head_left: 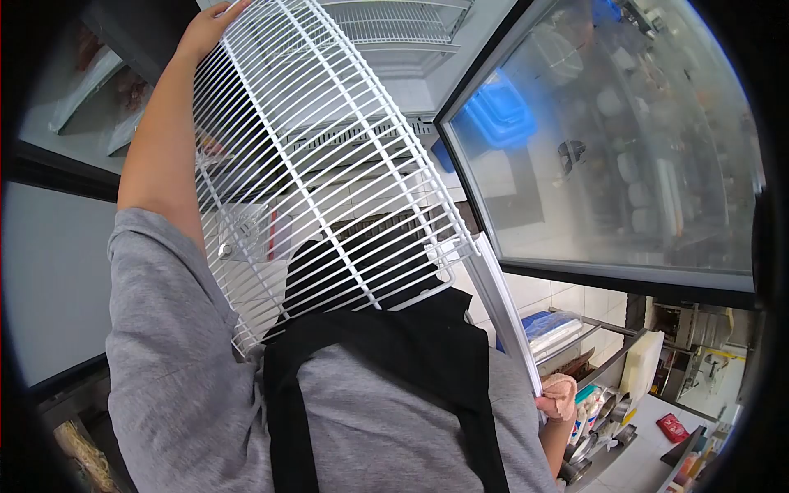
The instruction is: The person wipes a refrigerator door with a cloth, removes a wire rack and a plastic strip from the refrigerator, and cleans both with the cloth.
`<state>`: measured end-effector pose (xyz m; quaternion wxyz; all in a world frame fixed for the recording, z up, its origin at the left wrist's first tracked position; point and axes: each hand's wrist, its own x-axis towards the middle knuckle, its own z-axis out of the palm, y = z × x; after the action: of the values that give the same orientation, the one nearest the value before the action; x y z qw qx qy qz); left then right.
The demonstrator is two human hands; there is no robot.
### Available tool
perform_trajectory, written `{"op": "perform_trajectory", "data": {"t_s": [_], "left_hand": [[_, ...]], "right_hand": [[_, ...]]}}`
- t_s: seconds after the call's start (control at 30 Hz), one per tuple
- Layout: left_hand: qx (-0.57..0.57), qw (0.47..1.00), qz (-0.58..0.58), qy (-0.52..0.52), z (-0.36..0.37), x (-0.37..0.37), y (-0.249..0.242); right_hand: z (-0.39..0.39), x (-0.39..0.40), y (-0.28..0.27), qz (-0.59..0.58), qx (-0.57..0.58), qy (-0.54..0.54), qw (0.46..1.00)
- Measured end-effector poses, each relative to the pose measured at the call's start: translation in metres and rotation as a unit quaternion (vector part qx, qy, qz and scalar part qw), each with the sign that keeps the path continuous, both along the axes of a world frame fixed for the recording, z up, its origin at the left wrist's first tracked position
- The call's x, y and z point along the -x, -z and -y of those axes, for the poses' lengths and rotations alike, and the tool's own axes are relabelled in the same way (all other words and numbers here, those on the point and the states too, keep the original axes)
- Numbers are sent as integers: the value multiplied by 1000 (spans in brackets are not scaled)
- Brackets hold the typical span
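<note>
My left hand (212,31) is closed on the far left edge of a white wire rack (316,197). The rack is tilted up in front of my body, and its near end reaches my black apron (386,337). Down at the right, my right hand (546,404) is wrapped round a pink cloth (560,396), most of its fingers hidden. That cloth lies right at the lower end of a long white panel (511,324), which runs up toward the rack's corner.
An open glass door (608,148) with a fogged pane fills the right. Behind the rack is a white refrigerator interior with another wire shelf (386,23). Bagged food (131,90) sits at the upper left. Metal shelving (596,345) with packages and pans stands at the lower right.
</note>
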<state>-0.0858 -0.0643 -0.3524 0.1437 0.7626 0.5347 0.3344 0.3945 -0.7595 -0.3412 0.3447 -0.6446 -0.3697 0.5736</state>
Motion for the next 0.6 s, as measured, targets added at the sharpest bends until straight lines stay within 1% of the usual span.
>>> {"op": "perform_trajectory", "data": {"t_s": [0.03,0.07,0.13,0.23,0.27,0.3,0.37,0.5,0.57,0.6], "left_hand": [[-37,999,2,-19,-3,2,4],[-38,999,3,-20,-5,3,5],[6,1000,4,-28,7,-5,-6],[6,1000,20,-10,9,-4,-11],[4,1000,20,-10,9,-6,-12],[23,1000,19,1,14,-10,-16],[42,999,18,12,18,-11,-19],[15,1000,12,17,21,-13,-17],[10,1000,9,16,20,-12,-15],[10,1000,9,16,21,-11,-16]], "right_hand": [[2,1,2,-16,10,14,1000],[6,0,4,-15,8,14,1000],[13,-4,9,-20,31,12,999],[13,0,12,-13,11,14,1000],[17,-6,14,4,23,2,1000],[23,-7,19,5,22,2,1000],[31,-7,26,-12,4,49,999],[31,-10,20,-21,8,50,998],[26,-9,13,22,23,18,999],[26,-11,10,22,23,18,999]]}}
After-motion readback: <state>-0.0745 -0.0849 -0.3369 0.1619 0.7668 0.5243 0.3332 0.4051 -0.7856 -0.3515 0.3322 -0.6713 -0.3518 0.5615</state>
